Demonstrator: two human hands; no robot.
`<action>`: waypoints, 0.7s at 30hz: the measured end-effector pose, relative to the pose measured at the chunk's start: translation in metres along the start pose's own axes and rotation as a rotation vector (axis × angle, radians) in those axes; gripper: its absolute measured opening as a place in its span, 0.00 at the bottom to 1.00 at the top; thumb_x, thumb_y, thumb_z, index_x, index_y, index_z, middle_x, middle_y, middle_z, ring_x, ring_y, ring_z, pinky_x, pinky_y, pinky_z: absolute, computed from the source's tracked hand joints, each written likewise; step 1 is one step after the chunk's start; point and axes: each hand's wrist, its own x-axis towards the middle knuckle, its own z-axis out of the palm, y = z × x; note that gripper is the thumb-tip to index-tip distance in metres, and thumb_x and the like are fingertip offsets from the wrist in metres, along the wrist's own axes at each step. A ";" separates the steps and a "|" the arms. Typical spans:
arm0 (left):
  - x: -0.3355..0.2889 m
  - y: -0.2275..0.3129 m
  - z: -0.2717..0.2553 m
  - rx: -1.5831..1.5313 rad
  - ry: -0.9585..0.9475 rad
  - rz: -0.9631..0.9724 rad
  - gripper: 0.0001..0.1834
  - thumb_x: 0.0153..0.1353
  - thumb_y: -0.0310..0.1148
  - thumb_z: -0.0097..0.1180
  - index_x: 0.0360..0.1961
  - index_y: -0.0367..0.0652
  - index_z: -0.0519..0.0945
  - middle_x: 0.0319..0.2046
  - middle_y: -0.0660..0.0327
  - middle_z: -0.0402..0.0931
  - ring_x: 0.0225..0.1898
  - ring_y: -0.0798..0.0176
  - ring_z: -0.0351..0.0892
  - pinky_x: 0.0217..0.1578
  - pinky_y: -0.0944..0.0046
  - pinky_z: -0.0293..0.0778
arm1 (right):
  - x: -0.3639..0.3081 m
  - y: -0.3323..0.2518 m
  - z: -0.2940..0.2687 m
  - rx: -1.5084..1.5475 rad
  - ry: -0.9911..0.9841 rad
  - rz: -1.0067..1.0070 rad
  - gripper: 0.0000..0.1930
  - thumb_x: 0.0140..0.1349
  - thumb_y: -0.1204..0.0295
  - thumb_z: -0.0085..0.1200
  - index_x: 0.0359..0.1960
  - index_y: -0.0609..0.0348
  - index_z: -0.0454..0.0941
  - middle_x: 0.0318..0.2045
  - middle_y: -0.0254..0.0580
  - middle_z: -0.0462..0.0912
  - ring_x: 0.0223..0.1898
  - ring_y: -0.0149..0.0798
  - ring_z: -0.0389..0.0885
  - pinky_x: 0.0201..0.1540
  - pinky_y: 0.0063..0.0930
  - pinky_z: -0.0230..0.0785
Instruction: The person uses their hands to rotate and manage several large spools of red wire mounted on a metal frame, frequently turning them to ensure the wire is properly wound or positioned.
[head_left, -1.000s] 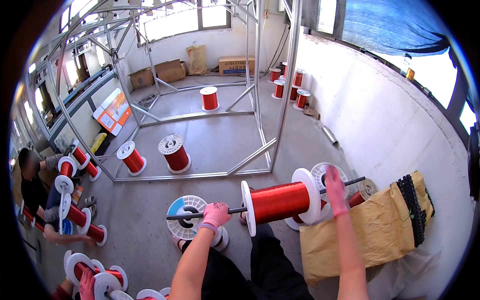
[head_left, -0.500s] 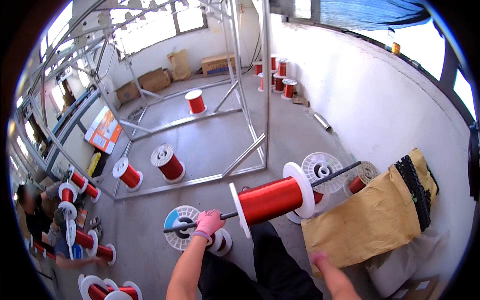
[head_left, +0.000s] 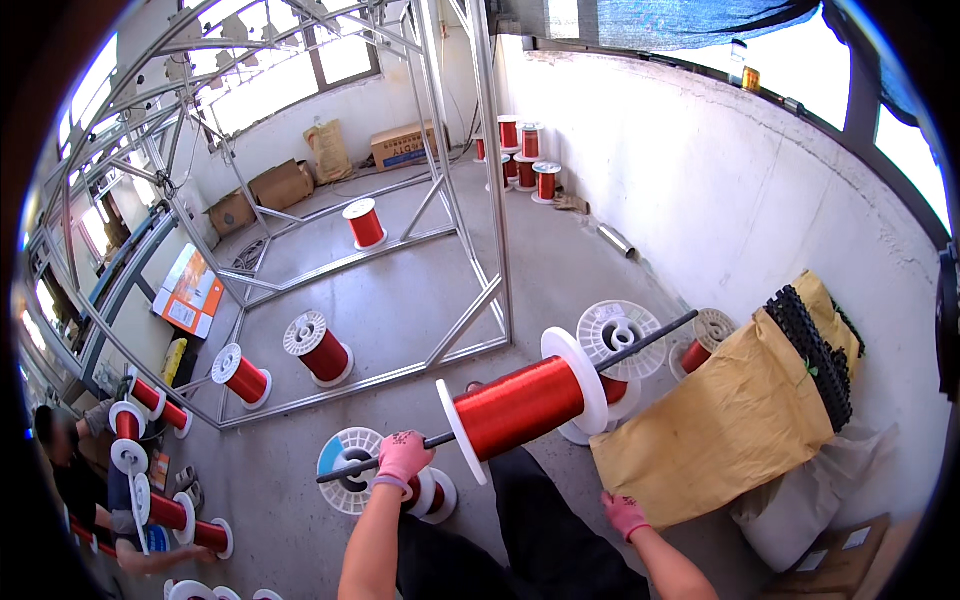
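Note:
My left hand (head_left: 404,457), in a pink glove, is wrapped round a black rod (head_left: 648,341). The rod runs through a white-flanged spool of red wire (head_left: 520,408), held tilted above my legs, right end higher. Lower right, my pink-gloved right hand (head_left: 626,513) is beside the edge of a brown paper sack (head_left: 715,440); its fingers are loosely bent and apart, with nothing visible in them. Contact with the sack is unclear. Under my left hand stands a spool with a blue-marked flange (head_left: 346,452). Another white-flanged spool (head_left: 610,328) stands behind the rod's right end.
A metal frame (head_left: 380,372) stands ahead, with red spools (head_left: 322,350) inside it. More spools (head_left: 545,183) stand along the white wall. At far left a person (head_left: 75,470) is among several spools (head_left: 170,508). A metal tube (head_left: 616,241) lies near the wall.
The view has shifted, so the room appears displaced leftward. My right hand has moved up and left along the sack's edge. My left hand keeps its hold on the rod.

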 end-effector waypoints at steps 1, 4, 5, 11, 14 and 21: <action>-0.002 0.002 -0.002 0.004 0.006 0.000 0.17 0.53 0.48 0.51 0.35 0.50 0.84 0.33 0.55 0.81 0.38 0.52 0.81 0.41 0.55 0.75 | -0.001 0.002 -0.002 -0.071 0.016 -0.056 0.22 0.66 0.56 0.29 0.52 0.53 0.69 0.45 0.50 0.78 0.43 0.54 0.77 0.47 0.45 0.67; -0.005 0.001 -0.001 -0.011 0.009 0.000 0.17 0.53 0.47 0.51 0.35 0.49 0.84 0.33 0.54 0.81 0.38 0.51 0.80 0.41 0.55 0.75 | -0.002 0.018 -0.011 -0.170 0.102 -0.174 0.18 0.66 0.61 0.32 0.54 0.50 0.64 0.43 0.50 0.78 0.42 0.53 0.78 0.43 0.44 0.70; -0.005 0.001 -0.002 -0.024 -0.001 -0.005 0.18 0.53 0.48 0.51 0.35 0.49 0.84 0.33 0.54 0.81 0.38 0.50 0.80 0.41 0.54 0.75 | -0.002 0.019 -0.020 -0.126 0.161 -0.179 0.17 0.66 0.63 0.34 0.54 0.50 0.64 0.42 0.49 0.78 0.41 0.53 0.78 0.41 0.44 0.70; -0.005 0.000 -0.001 -0.005 0.023 0.002 0.17 0.52 0.46 0.51 0.34 0.49 0.84 0.33 0.55 0.81 0.37 0.50 0.81 0.40 0.55 0.76 | 0.014 -0.026 -0.121 0.195 0.496 -0.227 0.14 0.67 0.64 0.37 0.46 0.57 0.70 0.40 0.47 0.77 0.40 0.50 0.76 0.40 0.41 0.68; -0.002 0.006 -0.001 -0.020 0.018 0.008 0.17 0.52 0.46 0.51 0.34 0.49 0.84 0.33 0.54 0.81 0.37 0.51 0.81 0.40 0.55 0.76 | 0.037 -0.051 -0.177 -0.021 0.992 -0.431 0.18 0.65 0.64 0.40 0.53 0.59 0.67 0.42 0.49 0.77 0.43 0.51 0.76 0.46 0.43 0.67; -0.005 0.004 -0.005 -0.017 0.020 -0.007 0.17 0.52 0.46 0.52 0.35 0.49 0.84 0.34 0.54 0.81 0.38 0.51 0.81 0.40 0.55 0.76 | 0.034 -0.214 -0.308 0.391 0.617 -0.339 0.38 0.56 0.48 0.48 0.59 0.69 0.60 0.49 0.64 0.74 0.54 0.55 0.71 0.55 0.40 0.62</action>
